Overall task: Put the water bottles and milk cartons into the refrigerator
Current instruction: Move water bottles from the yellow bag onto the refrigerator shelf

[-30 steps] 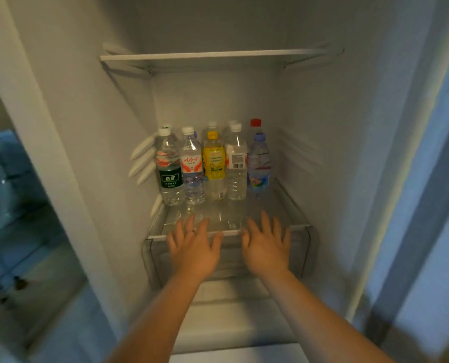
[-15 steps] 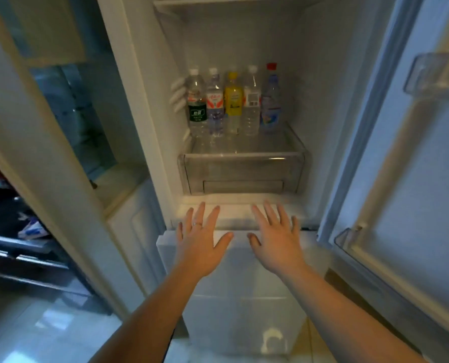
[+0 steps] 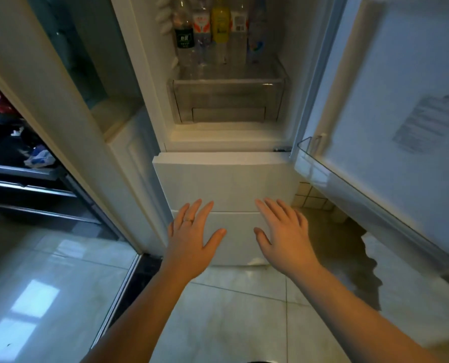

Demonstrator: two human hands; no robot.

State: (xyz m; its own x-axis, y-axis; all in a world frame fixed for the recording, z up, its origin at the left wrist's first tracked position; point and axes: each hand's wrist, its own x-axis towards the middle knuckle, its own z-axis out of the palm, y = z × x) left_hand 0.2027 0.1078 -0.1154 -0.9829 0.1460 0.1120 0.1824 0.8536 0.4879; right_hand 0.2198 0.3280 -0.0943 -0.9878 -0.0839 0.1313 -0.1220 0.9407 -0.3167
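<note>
Five bottles (image 3: 201,26) are standing in row on fridge shelf (image 3: 268,70), middle one yellow; left hand (image 3: 189,239) & right hand (image 3: 283,237) are hovering spread, empty, before lower drawers (image 3: 226,179).

Clear plastic bottles (image 3: 219,30) stand above a see-through plastic drawer (image 3: 227,100), the white fridge front (image 3: 226,184) smooth and glossy, floor tiles (image 3: 231,315) shiny.

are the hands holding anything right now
Nothing is held: the left hand and right hand are both open, fingers spread, in front of the white lower fridge drawers.
</note>
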